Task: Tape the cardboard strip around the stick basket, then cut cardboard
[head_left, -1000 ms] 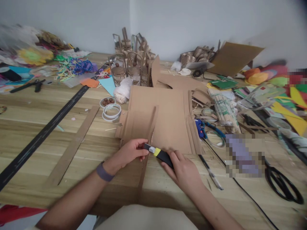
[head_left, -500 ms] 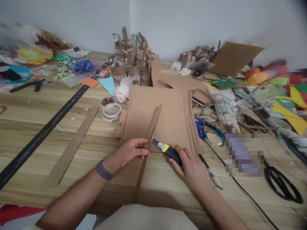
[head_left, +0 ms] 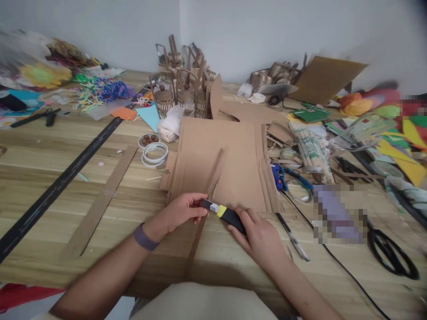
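Note:
My left hand [head_left: 183,210] pinches a narrow cardboard strip [head_left: 217,171] between thumb and fingers, holding it slanted above the table. Wrapped in my right hand [head_left: 258,229] is a black and yellow utility knife [head_left: 227,215]. Its blade points left and meets the strip right beside my left fingertips. Above the blade, the strip's right edge looks split, with a thin sliver standing away from it. Behind the strip lies a flat cardboard sheet [head_left: 240,155] with folded edges. A wider cardboard strip [head_left: 103,195] rests on the table to the left.
Rolls of tape [head_left: 155,154] and small woven baskets [head_left: 165,100] stand beyond my left hand. To the right are bundled sticks [head_left: 312,151], a blue glue gun [head_left: 277,175] with its cord, a metal-ended tool [head_left: 293,238] and black-handled scissors [head_left: 393,253]. A long black strip [head_left: 66,182] crosses the left side.
My right hand has drawn the knife left and slightly down along the strip, toward my left fingers. The split in the strip is longer. My left hand has stayed nearly in place.

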`<action>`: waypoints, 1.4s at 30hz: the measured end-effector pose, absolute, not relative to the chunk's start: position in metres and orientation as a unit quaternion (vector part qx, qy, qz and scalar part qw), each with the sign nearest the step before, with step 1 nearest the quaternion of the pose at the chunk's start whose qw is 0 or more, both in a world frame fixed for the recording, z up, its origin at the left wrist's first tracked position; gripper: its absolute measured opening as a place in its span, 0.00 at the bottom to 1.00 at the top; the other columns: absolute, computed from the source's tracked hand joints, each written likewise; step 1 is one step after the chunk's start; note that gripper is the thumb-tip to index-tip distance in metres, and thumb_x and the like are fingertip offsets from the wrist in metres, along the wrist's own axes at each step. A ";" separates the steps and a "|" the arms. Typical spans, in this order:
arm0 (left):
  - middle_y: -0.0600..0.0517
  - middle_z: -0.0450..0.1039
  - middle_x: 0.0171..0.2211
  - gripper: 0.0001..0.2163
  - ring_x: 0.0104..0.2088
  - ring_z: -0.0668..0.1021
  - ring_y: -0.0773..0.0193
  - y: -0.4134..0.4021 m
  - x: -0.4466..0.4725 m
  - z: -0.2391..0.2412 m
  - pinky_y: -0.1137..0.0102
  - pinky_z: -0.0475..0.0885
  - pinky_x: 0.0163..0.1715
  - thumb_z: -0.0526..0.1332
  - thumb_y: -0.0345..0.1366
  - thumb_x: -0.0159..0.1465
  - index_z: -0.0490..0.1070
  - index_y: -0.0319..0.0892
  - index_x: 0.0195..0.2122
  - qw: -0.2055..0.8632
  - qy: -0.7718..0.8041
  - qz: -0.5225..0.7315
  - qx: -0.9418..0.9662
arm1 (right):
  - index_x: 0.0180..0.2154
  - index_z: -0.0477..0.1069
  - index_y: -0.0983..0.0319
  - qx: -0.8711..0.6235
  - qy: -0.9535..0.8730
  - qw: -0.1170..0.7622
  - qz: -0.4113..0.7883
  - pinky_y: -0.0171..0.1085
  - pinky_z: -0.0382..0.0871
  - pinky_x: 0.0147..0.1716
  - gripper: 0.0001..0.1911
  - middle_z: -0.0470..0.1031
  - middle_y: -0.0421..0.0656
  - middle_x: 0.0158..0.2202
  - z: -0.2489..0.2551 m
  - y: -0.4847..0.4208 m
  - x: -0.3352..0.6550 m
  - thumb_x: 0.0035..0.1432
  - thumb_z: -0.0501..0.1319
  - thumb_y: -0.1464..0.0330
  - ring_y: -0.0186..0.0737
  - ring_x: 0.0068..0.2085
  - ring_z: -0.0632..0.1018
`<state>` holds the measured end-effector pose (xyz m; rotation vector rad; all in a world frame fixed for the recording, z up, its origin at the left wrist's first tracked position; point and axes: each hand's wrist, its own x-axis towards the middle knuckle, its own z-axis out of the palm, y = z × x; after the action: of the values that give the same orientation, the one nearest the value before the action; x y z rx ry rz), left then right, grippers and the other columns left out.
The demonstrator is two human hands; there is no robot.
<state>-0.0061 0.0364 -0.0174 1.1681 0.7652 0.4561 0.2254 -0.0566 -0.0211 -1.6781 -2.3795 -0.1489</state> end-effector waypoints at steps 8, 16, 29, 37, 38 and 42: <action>0.53 0.73 0.28 0.24 0.22 0.66 0.74 0.037 -0.009 -0.018 0.75 0.59 0.23 0.68 0.38 0.53 0.72 0.35 0.50 0.760 0.345 0.204 0.512 | 0.45 0.70 0.63 -0.556 -0.819 0.115 -0.085 0.38 0.70 0.28 0.23 0.76 0.48 0.34 -0.022 -0.056 0.233 0.70 0.45 0.54 0.42 0.30 0.78; 0.53 0.74 0.28 0.23 0.21 0.65 0.75 0.038 -0.009 -0.021 0.76 0.56 0.22 0.69 0.38 0.51 0.74 0.36 0.48 0.789 0.351 0.189 0.468 | 0.45 0.70 0.64 -0.549 -0.820 0.128 -0.102 0.38 0.70 0.28 0.25 0.76 0.49 0.34 -0.023 -0.054 0.235 0.70 0.43 0.54 0.43 0.30 0.78; 0.53 0.74 0.27 0.24 0.22 0.64 0.73 0.040 -0.012 -0.024 0.75 0.57 0.24 0.72 0.40 0.49 0.76 0.39 0.48 0.812 0.338 0.177 0.442 | 0.46 0.70 0.64 -0.554 -0.814 0.137 -0.104 0.39 0.70 0.28 0.24 0.75 0.48 0.33 -0.028 -0.055 0.240 0.70 0.44 0.54 0.43 0.30 0.78; 0.53 0.72 0.26 0.19 0.22 0.64 0.73 0.036 -0.006 -0.021 0.75 0.57 0.23 0.67 0.45 0.56 0.76 0.36 0.43 0.759 0.339 0.204 0.517 | 0.48 0.69 0.64 -0.575 -0.803 0.133 -0.083 0.38 0.71 0.29 0.23 0.76 0.49 0.36 -0.028 -0.058 0.235 0.69 0.47 0.54 0.42 0.30 0.78; 0.54 0.72 0.26 0.17 0.22 0.64 0.73 0.036 -0.006 -0.020 0.75 0.57 0.23 0.66 0.44 0.57 0.76 0.37 0.42 0.751 0.347 0.205 0.523 | 0.48 0.69 0.64 -0.578 -0.802 0.128 -0.081 0.38 0.71 0.29 0.23 0.76 0.49 0.36 -0.027 -0.058 0.233 0.69 0.47 0.54 0.42 0.30 0.78; 0.54 0.71 0.25 0.14 0.22 0.63 0.73 0.036 -0.005 -0.018 0.75 0.57 0.22 0.65 0.40 0.56 0.76 0.37 0.40 0.725 0.372 0.208 0.542 | 0.48 0.70 0.63 -0.587 -0.798 0.115 -0.075 0.39 0.71 0.29 0.22 0.76 0.50 0.36 -0.025 -0.057 0.228 0.68 0.48 0.54 0.43 0.30 0.78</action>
<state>-0.0050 0.0356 -0.0180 1.1950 0.8213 0.4589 0.2278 -0.0568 -0.0249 -1.7211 -2.3383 -0.2188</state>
